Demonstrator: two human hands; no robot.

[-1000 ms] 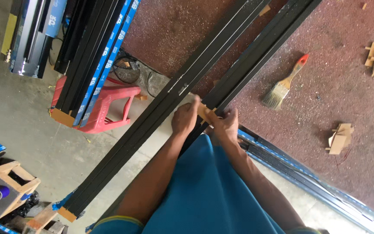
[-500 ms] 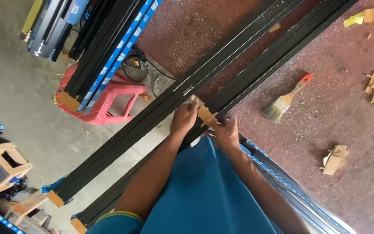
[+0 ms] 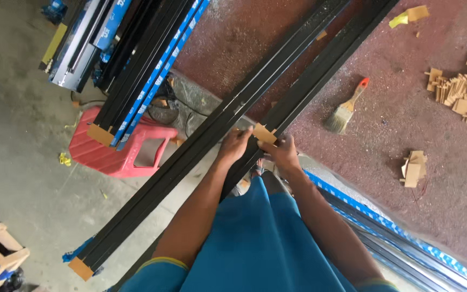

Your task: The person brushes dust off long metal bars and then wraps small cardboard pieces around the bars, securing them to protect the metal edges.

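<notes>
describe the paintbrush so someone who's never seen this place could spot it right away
Start at the reddish-brown work surface right of the long black profiles. The paintbrush lies flat there, alone between the profiles and the heaps of small tan cardboard pieces. Its orange-red handle and pale bristles mark it out.

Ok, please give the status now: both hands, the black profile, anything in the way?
Left hand and right hand both on small cardboard piece. Cardboard sits on long black profile. Paintbrush lies apart, not blocking.
</notes>
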